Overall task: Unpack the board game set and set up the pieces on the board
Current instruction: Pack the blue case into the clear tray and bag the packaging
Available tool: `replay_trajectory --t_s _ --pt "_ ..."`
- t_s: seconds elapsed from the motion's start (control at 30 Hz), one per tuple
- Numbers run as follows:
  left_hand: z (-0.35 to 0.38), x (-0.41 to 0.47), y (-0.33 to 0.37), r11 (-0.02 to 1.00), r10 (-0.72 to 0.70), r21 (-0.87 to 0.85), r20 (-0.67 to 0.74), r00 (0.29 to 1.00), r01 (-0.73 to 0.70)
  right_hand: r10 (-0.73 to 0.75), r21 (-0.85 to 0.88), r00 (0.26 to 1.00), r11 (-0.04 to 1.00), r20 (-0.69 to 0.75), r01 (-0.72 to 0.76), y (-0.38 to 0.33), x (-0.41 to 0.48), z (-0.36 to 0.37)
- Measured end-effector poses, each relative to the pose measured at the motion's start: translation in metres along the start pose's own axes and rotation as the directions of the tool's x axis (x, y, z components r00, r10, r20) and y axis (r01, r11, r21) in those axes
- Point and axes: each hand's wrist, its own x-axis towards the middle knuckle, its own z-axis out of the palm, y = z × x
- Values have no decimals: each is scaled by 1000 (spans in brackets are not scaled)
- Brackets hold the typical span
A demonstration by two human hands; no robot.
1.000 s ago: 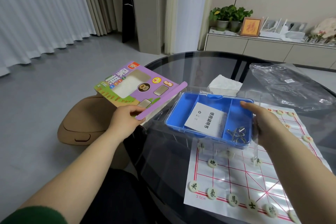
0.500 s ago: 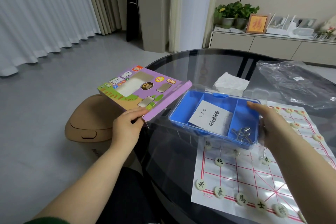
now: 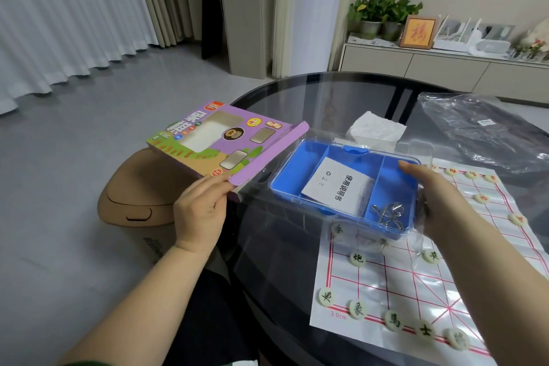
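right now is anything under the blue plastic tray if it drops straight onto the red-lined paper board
Yes: round cream game pieces lie on the board just below the tray the right hand holds.

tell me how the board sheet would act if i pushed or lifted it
The board sheet looks thin and glossy, so it would probably flop if lifted by one edge. On the smooth glass table it likely slides easily. The round pieces lie loose on it, so they would probably shift or slip off.
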Motion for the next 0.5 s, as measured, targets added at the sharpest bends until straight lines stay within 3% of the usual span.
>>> replay_trajectory --t_s 0.13,0.33,0.5 --pt "3 7 1 997 -62 -41 22 998 62 -9 11 1000 1000 0 9 0 2 3" --pt "3 15 13 916 -362 -175 34 932 362 -29 -21 999 999 -19 28 3 7 4" --pt "-1 18 17 897 -363 -241 74 929 370 -48 1 999 999 -11 48 3 5 11"
